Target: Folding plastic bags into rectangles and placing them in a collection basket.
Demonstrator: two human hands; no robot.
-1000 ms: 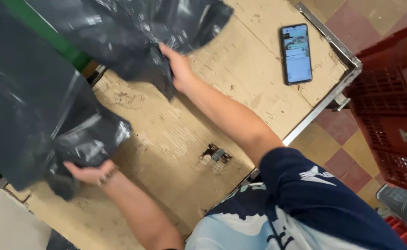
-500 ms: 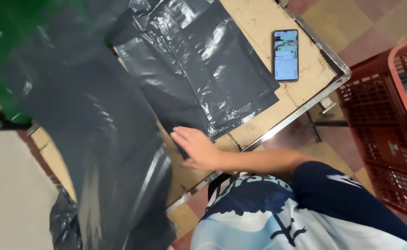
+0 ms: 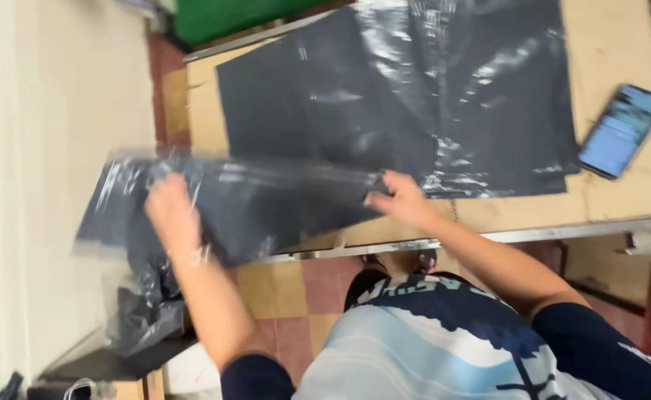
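Observation:
My left hand [image 3: 171, 211] and my right hand [image 3: 401, 198] hold a dark grey plastic bag [image 3: 258, 204] stretched flat between them, just off the near-left corner of the wooden table [image 3: 622, 200]. The left hand grips its left end, blurred by motion; the right hand pinches its right end at the table's near edge. Behind it a stack of flat dark grey plastic bags [image 3: 414, 96] lies spread on the table top.
A phone [image 3: 622, 130] with a lit screen lies on the table's right side. More crumpled dark plastic [image 3: 144, 315] hangs low at the left beside a pale wall [image 3: 51, 148]. A green surface [image 3: 229, 15] stands beyond the table. Checkered floor tiles [image 3: 296, 296] show below.
The view has swung left and down. The big bag held up at the left before is now held flat between both hands; my right hand has lifted off the stack on the table.

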